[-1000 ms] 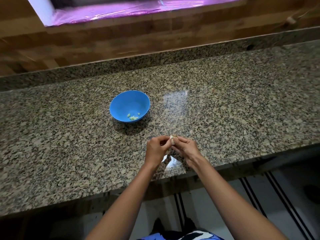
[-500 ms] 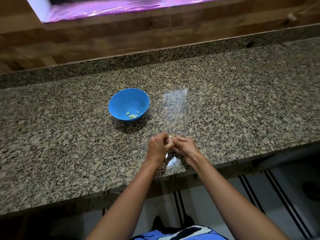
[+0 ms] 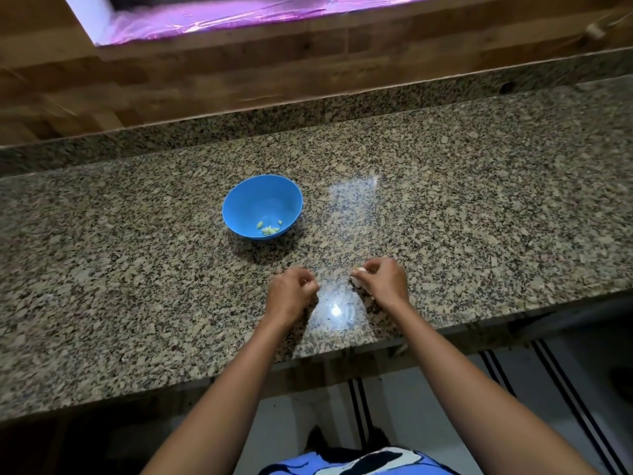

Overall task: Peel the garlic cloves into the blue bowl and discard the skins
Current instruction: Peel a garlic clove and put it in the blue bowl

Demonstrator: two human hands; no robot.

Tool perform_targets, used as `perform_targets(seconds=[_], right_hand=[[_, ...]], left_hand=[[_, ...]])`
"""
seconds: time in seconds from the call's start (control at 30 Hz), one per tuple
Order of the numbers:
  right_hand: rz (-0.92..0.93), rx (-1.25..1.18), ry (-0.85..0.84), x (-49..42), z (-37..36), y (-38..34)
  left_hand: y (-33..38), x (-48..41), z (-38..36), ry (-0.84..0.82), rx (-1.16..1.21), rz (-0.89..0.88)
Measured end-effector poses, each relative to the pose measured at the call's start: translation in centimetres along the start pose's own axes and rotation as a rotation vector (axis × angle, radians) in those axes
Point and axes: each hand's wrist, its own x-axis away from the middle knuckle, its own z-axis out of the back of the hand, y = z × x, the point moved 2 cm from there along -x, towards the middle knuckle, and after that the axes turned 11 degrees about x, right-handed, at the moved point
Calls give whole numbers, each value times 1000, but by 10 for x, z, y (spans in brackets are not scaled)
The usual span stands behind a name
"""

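A blue bowl [image 3: 262,206] stands on the granite counter [image 3: 479,207] with a few pale peeled garlic pieces [image 3: 269,228] in its bottom. Nearer the counter's front edge, my right hand [image 3: 383,280] pinches a whitish garlic clove [image 3: 358,276] at its fingertips. My left hand [image 3: 291,291] hovers a short way to the left of it, fingers curled; whether a bit of skin sits between them is hidden. Both hands are to the front right of the bowl.
A raised granite ledge [image 3: 308,108] and a wooden wall [image 3: 239,70] run along the back of the counter. Below the counter's front edge lies a light floor with dark stripes [image 3: 565,406].
My two hands were joined on the clove before; now they have pulled apart, the left going left and the right going right with the clove.
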Motion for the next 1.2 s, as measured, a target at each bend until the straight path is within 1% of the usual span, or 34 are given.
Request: perform_targets(seconds=[0.03,0.07,0.1,0.17,0.2,0.23,0.27,0.3,0.33,0.37,0.43,0.5,0.57,0.6,0.7,0.8,0.93,1.07,1.2], right_hand=[[28,38,4,0,-1,0],[47,61,11,1,-2,-1],[57,82,23,1,-3,0],[85,165,88,4,-5,0],[132,199,159,9,-5,-2],[213,189,240,15,-5,-7],[305,147,285,22,-6,-14],[388,97,275,30,-10,-21],[443,59,213,37,-16,-26],[457,41,122,44,-23,-29],[370,4,-44,50,-36,-27],[210,-89,-132,48,-44,-21],[92,-165,-159,41,-47,-16],[58,-190,-169,38,-48,-14],[-12,-314,-217,31,-49,-8],[-37,-398,-234,29,-51,-5],[-9,-328,-184,30,-53,-5],[19,-240,-128,32,-56,-7],[22,-215,-133,33,-55,-8]], left_hand=[[1,2,-1,-20,-55,-32],[-1,3,-3,-33,-52,-37],[-3,3,-3,-32,-13,-20],[-7,5,0,2,140,72],[-8,5,3,28,208,123],[-9,5,6,55,247,160],[-9,5,9,77,256,180],[-9,5,12,90,230,183],[-9,6,14,92,177,174],[-7,6,15,91,122,161],[-6,6,15,67,96,153],[-5,6,15,-23,196,203],[-4,5,19,-110,271,261],[-3,4,20,-137,266,275],[0,2,22,-182,136,234],[0,7,21,-211,46,131],[-5,15,18,-172,-47,14],[-2,15,16,-160,-173,-20],[9,12,12,-152,-296,-2]])
